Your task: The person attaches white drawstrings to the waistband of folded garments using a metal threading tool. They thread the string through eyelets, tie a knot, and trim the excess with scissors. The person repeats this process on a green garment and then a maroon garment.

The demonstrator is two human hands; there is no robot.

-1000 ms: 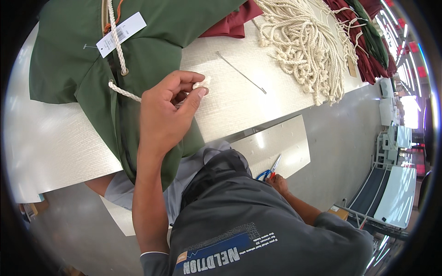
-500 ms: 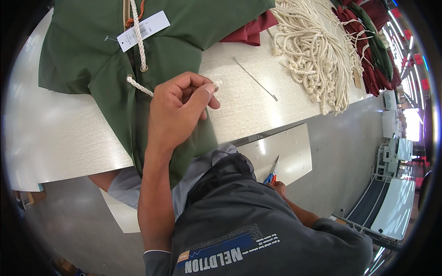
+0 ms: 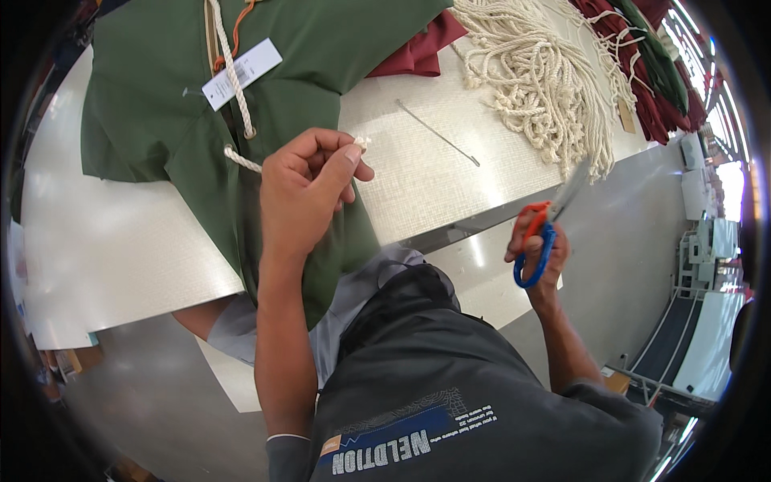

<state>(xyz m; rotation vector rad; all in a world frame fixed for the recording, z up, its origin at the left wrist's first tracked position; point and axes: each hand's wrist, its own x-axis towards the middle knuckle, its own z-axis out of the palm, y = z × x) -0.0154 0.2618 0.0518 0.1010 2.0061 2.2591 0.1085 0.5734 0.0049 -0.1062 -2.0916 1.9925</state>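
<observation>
A green garment [image 3: 128, 120] lies on the table [image 3: 136, 249], with a zipper, an orange cord and a white paper tag [image 3: 259, 60]. A braided white cord [image 3: 241, 92] passes through its eyelets. My left hand [image 3: 309, 185] pinches the frayed white end of a cord [image 3: 361, 143] between thumb and finger, above the garment. My right hand [image 3: 546, 261] holds scissors [image 3: 536, 245] with orange and blue handles up near the table's front edge, blades pointing up and away. A thin metal rod [image 3: 434, 130] lies on the table to the right of my left hand.
A heap of white cords [image 3: 530, 96] lies at the back right, beside maroon and green fabric [image 3: 654, 88]. Maroon cloth [image 3: 409, 52] shows under the green garment. A pale lower board [image 3: 474, 273] sits below the table edge; equipment [image 3: 695, 337] stands farther right.
My right hand has lifted the scissors from the lower board up to near the table's edge. My left hand still pinches the cord end.
</observation>
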